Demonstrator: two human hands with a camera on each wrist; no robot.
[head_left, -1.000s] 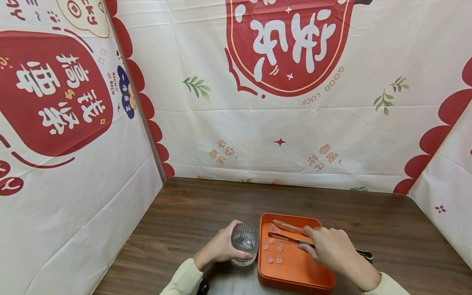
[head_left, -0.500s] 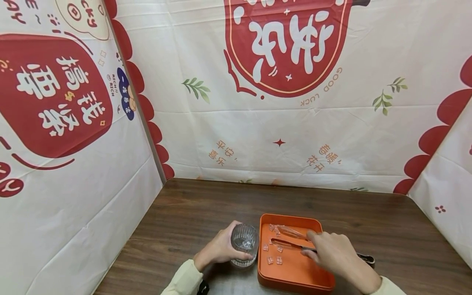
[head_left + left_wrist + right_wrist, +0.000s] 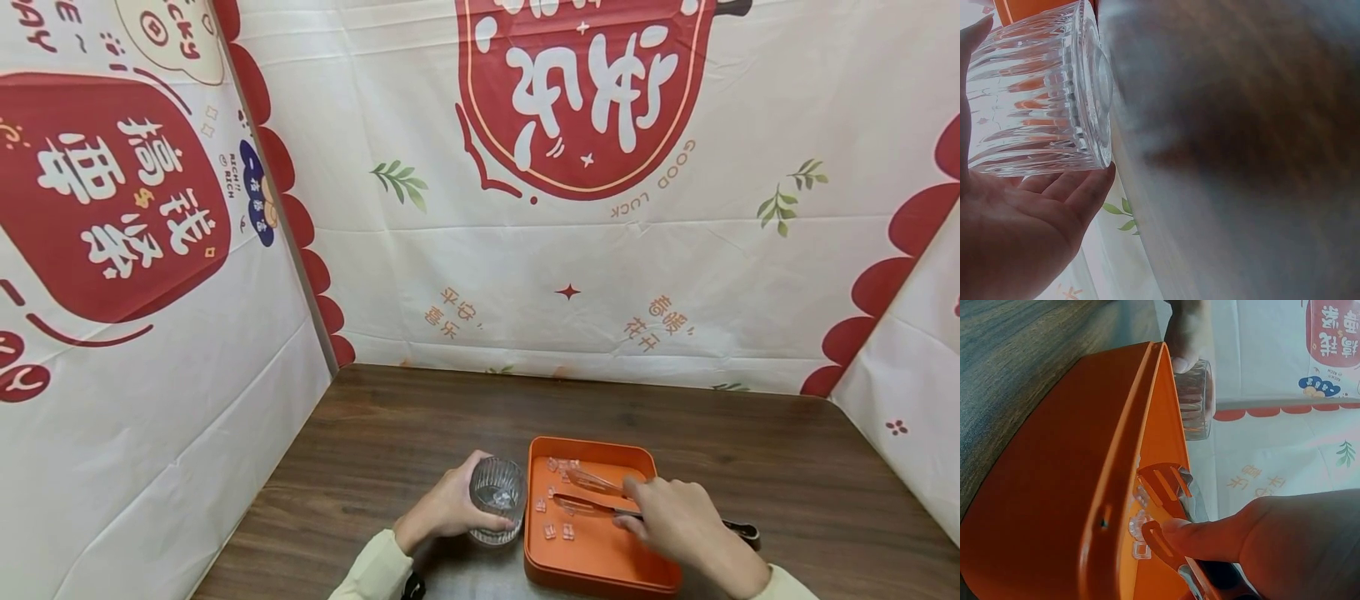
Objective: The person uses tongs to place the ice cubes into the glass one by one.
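Note:
In the head view my left hand grips a ribbed clear glass, thumb on the near side and fingers round the far side. Something clear and shiny shows inside, low in the glass. My right hand holds serving tongs low over an orange tray, their two arms spread apart. Small clear cube-like pieces lie scattered on the tray floor, several around the tong tips. In the right wrist view the slotted tong heads reach inside the tray wall, right beside clear pieces.
The glass stands close along the tray's left side on a dark wood table. White printed cloth hangs behind and at both sides of the table. A black band shows at my left sleeve.
My right hand has brought the tongs slightly toward me, over pieces nearer the tray's middle. One piece seen there earlier is now overlapped by the tongs. The left hand and glass stay put.

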